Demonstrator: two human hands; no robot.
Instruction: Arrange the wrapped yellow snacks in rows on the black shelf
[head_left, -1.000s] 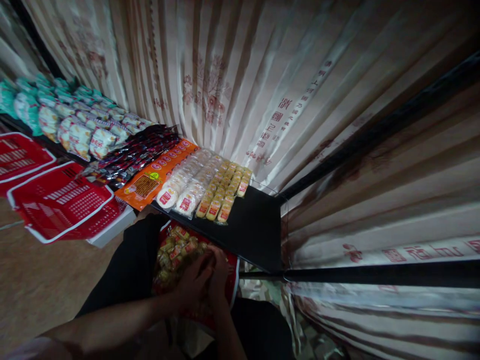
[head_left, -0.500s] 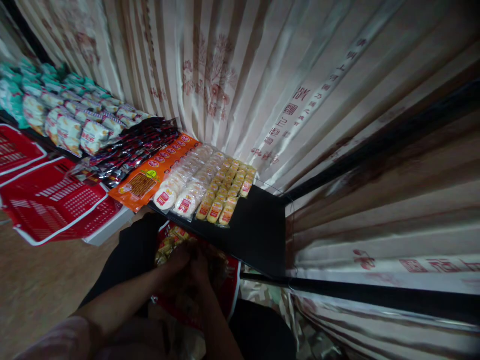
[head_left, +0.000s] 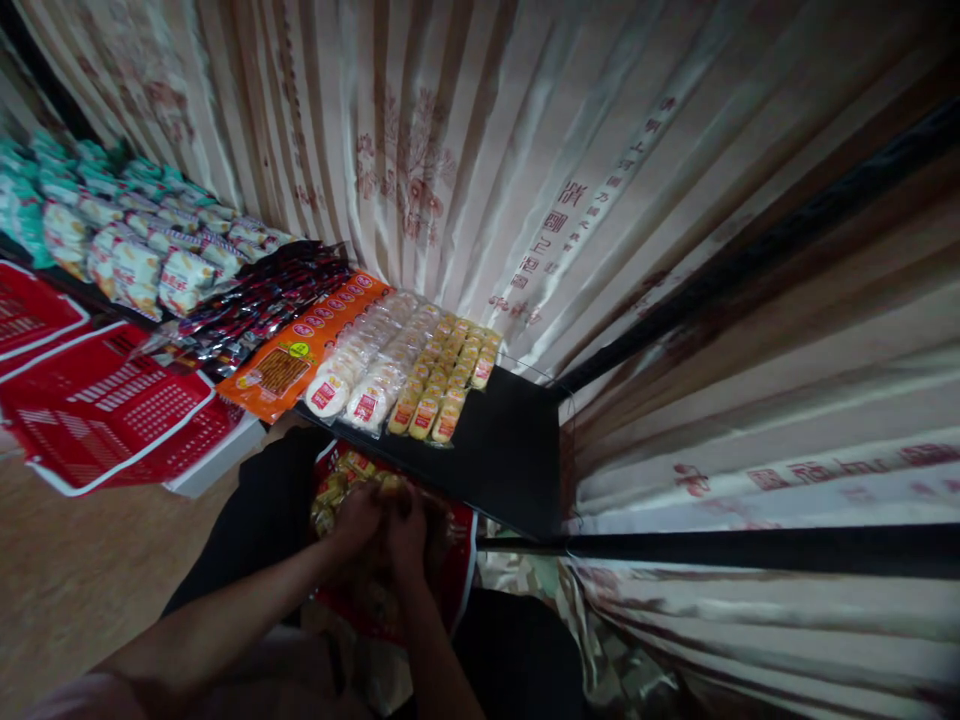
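Both my hands are close together over a red basket (head_left: 466, 580) between my knees. Its load of small yellow-wrapped snack packs (head_left: 330, 495) shows to the left of them. My left hand (head_left: 360, 515) and my right hand (head_left: 406, 528) meet with curled fingers around a yellow snack pack (head_left: 391, 484), whose upper part peeks out between them. Dim light hides the fingertips. Just beyond, rows of yellow snack packs (head_left: 439, 385) lie on a black shelf (head_left: 510, 450), beside rows of white round packaged crackers (head_left: 367, 395).
Left along the shelf are an orange snack bag (head_left: 274, 370), dark shiny packets (head_left: 262, 300) and white-and-teal bags (head_left: 135, 265). Red baskets (head_left: 112, 410) stand at the left. Behind runs a printed curtain (head_left: 450, 150), with black poles (head_left: 675, 300) at the right.
My hands have risen slightly in the basket, and a yellow pack now shows between the fingers. The view has shifted a little to the right.
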